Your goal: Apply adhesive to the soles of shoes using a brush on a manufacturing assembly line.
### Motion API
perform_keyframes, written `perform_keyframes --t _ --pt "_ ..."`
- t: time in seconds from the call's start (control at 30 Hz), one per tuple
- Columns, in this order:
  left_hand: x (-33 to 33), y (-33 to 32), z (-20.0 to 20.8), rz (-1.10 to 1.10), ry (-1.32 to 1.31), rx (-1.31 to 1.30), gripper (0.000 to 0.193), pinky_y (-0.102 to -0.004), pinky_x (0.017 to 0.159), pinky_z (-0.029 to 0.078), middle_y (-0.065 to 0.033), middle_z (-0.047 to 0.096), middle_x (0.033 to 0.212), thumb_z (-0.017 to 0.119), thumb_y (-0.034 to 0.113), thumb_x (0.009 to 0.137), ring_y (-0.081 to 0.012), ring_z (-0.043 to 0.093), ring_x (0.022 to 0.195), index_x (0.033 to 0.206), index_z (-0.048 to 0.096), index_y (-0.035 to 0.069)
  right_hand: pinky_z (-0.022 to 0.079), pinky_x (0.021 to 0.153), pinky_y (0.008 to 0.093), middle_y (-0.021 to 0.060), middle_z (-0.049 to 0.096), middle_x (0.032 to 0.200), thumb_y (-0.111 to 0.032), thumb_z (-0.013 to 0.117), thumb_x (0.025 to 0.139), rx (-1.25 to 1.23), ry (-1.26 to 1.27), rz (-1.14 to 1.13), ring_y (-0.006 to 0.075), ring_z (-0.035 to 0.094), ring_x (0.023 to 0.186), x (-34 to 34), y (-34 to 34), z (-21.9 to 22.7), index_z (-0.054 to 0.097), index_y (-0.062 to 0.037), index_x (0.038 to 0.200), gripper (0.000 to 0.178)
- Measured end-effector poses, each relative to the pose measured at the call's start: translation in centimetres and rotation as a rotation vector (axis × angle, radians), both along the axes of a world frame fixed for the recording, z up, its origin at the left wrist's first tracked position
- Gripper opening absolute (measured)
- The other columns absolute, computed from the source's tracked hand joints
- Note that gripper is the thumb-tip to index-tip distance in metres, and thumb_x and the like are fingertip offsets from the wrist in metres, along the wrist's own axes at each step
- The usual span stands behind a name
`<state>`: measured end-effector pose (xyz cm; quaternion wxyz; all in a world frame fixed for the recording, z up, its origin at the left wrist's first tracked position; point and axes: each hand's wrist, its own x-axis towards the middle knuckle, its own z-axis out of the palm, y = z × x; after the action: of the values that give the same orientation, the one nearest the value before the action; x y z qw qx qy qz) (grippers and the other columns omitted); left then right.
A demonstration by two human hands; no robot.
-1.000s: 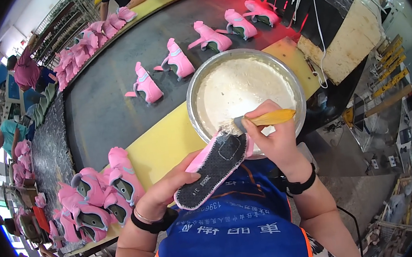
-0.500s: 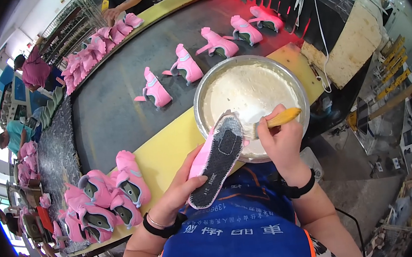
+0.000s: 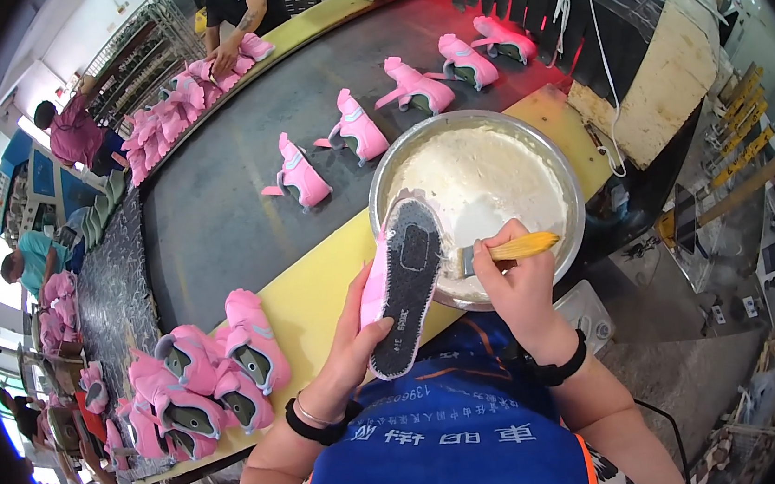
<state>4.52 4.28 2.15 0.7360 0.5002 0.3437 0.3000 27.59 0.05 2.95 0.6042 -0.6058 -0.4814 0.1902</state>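
My left hand (image 3: 349, 346) grips a pink shoe upper (image 3: 407, 282), its dark grey stitched bottom facing up and its toe end over the metal bowl (image 3: 578, 210). The thumb presses on the bottom near the lower end. In my right hand (image 3: 525, 289) is a flat paintbrush (image 3: 526, 246) with a yellow handle, pinched near its metal band. Its bristles point left, close beside the shoe's right edge; I cannot tell whether they touch it. Creamy white paste (image 3: 483, 163) coats the inside of the bowl, with a brighter patch near the brush.
A row of pink shoes (image 3: 302, 177) stands on a dark conveyor belt (image 3: 218, 230), leading to a red-lit curtained opening (image 3: 496, 8). More pink shoes (image 3: 186, 378) are heaped at left on the yellow ledge (image 3: 316, 277). Across the belt, a person's hand (image 3: 225, 57) touches other pink shoes.
The shoe has shifted slightly left and away from me, turning more upright. The brush has come off its toe area and sits lower. The person opposite has leaned in toward the shoes.
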Motion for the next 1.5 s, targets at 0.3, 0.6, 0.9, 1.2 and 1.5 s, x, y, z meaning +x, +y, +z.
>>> perform_keyframes --t 0.3,0.6,0.9,1.2,1.5 --pt "0.5 0.4 -1.9 -0.013 0.028 0.195 0.091 -0.0372 0.108 0.046 -0.0204 0.043 0.152 0.06 0.029 0.083 -0.0272 0.052 0.135 0.159 0.019 0.003 0.042 0.053 0.0256 0.0034 0.06 0.064 -0.008 0.073 0.092 0.218 0.085 -0.019 0.0069 0.055 0.057 -0.1 1.3 1.3 0.058 -0.0016 0.083 0.019" --pt "-0.5 1.1 -1.6 0.028 -0.011 0.169 0.089 -0.041 0.118 0.032 -0.0194 0.04 0.153 0.059 0.013 0.08 -0.0289 0.042 0.142 0.16 0.019 0.004 0.041 0.051 0.0274 0.0051 0.058 0.062 -0.008 0.072 0.091 0.114 -0.001 0.097 0.0093 0.054 0.054 -1.5 -1.3 2.3 0.057 -0.0013 0.079 0.02" --pt "-1.4 1.1 -0.6 -0.104 0.071 0.291 0.091 -0.0413 0.119 0.029 -0.02 0.041 0.152 0.061 0.018 0.078 -0.0293 0.041 0.143 0.158 0.023 0.001 0.043 0.05 0.0296 0.0066 0.058 0.06 -0.011 0.072 0.09 0.069 -0.19 0.053 0.0151 0.058 0.05 1.1 2.5 2.5 0.058 -0.0032 0.079 0.019" --pt "-2.2 0.9 0.1 -0.088 0.022 0.146 0.092 -0.04 0.118 0.031 -0.0202 0.045 0.15 0.064 0.025 0.079 -0.0283 0.044 0.141 0.159 0.023 0.002 0.046 0.057 0.0281 0.0086 0.061 0.074 -0.004 0.073 0.09 0.196 -0.079 0.094 0.0149 0.059 0.06 1.1 2.7 1.9 0.061 -0.0008 0.087 0.014" --pt "-3.6 1.7 -1.6 -0.057 -0.452 -0.359 0.077 -0.0377 0.075 0.06 -0.0244 0.057 0.126 0.054 0.043 0.088 -0.0303 0.068 0.094 0.149 0.036 -0.001 0.044 0.059 0.0264 0.0038 0.058 0.072 -0.003 0.071 0.091 0.079 -0.042 0.143 0.0097 0.056 0.064 -0.6 -0.8 1.2 0.062 -0.0001 0.087 0.011"
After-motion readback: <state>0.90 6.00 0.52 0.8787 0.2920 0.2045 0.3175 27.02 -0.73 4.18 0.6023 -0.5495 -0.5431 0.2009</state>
